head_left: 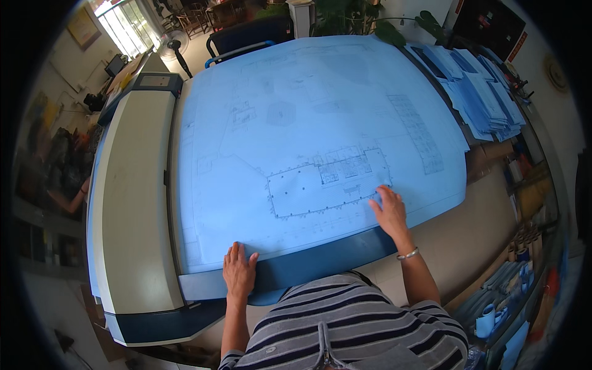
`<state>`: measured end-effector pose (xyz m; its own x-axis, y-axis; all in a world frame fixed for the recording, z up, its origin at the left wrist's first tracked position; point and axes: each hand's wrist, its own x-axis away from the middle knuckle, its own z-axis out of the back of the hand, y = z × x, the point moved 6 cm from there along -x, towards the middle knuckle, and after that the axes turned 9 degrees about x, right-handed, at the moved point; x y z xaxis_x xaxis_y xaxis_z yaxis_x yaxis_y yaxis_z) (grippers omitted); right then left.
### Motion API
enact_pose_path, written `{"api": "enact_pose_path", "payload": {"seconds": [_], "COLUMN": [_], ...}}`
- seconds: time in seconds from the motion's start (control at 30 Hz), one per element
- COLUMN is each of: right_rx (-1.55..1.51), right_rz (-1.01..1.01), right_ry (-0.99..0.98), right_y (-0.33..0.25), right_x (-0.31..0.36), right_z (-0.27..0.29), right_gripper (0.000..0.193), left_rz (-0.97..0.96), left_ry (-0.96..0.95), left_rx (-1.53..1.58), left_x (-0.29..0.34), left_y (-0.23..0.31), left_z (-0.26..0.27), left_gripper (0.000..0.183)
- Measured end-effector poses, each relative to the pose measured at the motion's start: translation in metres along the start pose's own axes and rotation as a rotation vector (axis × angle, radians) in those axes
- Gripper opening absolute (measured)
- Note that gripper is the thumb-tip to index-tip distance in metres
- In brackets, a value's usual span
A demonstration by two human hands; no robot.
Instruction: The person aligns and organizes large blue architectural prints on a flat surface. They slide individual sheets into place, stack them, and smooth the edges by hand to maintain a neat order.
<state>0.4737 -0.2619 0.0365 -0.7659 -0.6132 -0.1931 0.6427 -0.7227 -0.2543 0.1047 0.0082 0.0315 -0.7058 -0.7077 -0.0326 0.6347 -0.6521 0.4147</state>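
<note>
A large blue-tinted sheet with building plans, a blueprint (246,142), lies spread in front of me. My left hand (239,270) rests at its near left edge, over the dark blue front rail (320,262), with fingers stretched out. Farther right, my right hand (390,209) is on or just above the sheet beside the drawn floor plan, its fingers apart and slightly bent; I cannot tell whether the fingertips touch the paper. Neither hand holds anything. A bracelet circles my right wrist. Along the sheet's left side stands a long beige and dark blue wide-format printer (132,197).
Folded blue drawings (484,92) are stacked at the far right. Beyond the sheet are a dark chair (250,38) and a leafy plant (345,18). Rolled papers (493,314) lie on a shelf at the lower right. Another person's arm (73,200) shows at the far left.
</note>
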Motion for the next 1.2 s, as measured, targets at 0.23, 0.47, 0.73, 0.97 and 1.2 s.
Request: {"api": "enact_pose_path", "payload": {"seconds": [0.23, 0.47, 0.73, 0.97, 1.2], "right_rx": [-0.176, -0.138, -0.064, -0.048, -0.016], "right_rz": [0.213, 0.277, 0.206, 0.137, 0.147], "right_ry": [0.007, -0.089, -0.083, -0.098, -0.132], "right_y": [-0.012, -0.025, -0.031, -0.012, -0.012], "right_x": [0.030, 0.049, 0.054, 0.058, 0.057], "right_z": [0.021, 0.018, 0.034, 0.028, 0.033], "right_gripper": [0.041, 0.027, 0.031, 0.042, 0.036], "left_rz": [-0.085, -0.038, 0.007, -0.006, -0.031], "left_ry": [0.094, 0.019, 0.008, 0.024, 0.077], "left_rx": [-0.014, -0.073, -0.056, -0.059, -0.100], "left_x": [-0.008, -0.002, 0.007, 0.009, 0.011], "left_y": [0.010, 0.003, 0.008, 0.009, 0.009], "left_z": [0.005, -0.001, 0.006, 0.005, 0.006], "left_gripper": [0.052, 0.050, 0.048, 0.050, 0.046]}}
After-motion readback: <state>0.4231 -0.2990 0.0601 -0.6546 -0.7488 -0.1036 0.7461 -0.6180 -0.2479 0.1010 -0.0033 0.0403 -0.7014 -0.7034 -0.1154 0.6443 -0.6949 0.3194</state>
